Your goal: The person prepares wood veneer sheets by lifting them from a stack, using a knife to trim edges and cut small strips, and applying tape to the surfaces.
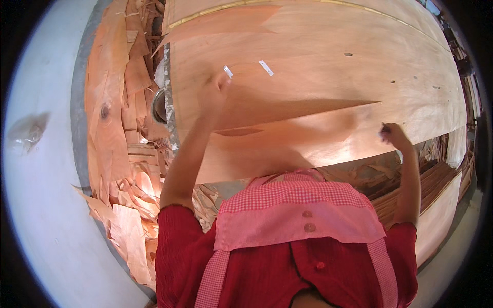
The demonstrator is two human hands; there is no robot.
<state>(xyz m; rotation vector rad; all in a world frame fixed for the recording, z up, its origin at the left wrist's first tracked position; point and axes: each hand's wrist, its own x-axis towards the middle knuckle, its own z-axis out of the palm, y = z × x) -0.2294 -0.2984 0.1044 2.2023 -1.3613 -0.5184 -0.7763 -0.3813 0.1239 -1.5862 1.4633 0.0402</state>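
Small white rectangular strip (228,71) at left hand (218,85), long axis away-leftward; can't tell if pinched. Farther right hand (394,136): fingers round small dark object (384,131).

No legible lettering or numbers, white strip (266,68) on wood sheet (318,43), its marks too small to tell

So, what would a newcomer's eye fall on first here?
Probably the broad tan sheet filling the upper middle, with what looks like a long, pointed tear running between the left hand and right hand. Then the pink checked apron at bottom centre, and the ragged scraps heaped along the left.
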